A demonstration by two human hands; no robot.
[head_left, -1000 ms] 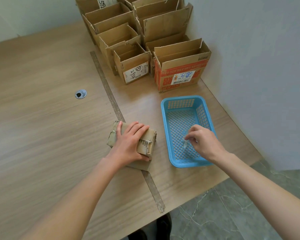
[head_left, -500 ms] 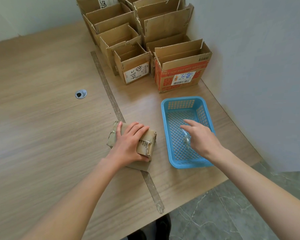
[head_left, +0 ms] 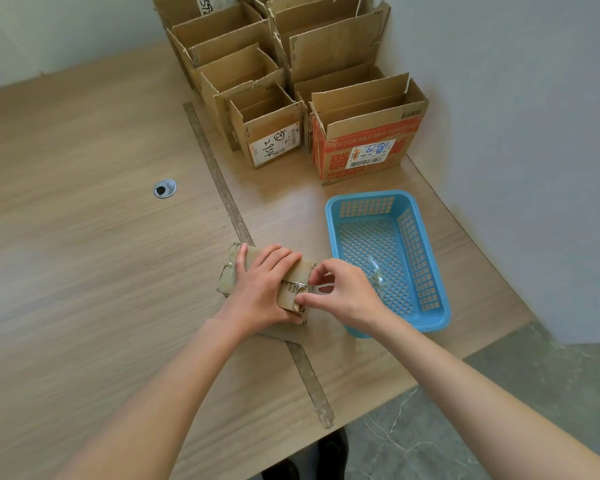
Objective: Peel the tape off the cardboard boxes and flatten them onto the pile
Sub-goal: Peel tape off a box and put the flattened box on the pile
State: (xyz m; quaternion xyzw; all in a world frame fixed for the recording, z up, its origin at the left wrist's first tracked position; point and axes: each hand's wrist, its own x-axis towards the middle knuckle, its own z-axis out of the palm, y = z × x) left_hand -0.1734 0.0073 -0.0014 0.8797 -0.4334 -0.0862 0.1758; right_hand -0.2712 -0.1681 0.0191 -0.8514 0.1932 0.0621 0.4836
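Left hand [head_left: 262, 289]: palm down, fingers spread flat on top of a small taped cardboard box [head_left: 257, 271], pressing it to the wooden table [head_left: 84, 271]. Right hand [head_left: 343, 294]: thumb and forefinger pinched at the tape [head_left: 297, 289] on the box's right end; whether tape is actually gripped cannot be told. Flat cardboard piece [head_left: 284, 332]: under the box. Blue plastic basket [head_left: 426, 320]: just right of the hands, holding a crumpled clear tape scrap [head_left: 376, 277]. Open cardboard boxes [head_left: 361, 140]: clustered at the far table edge against the wall.
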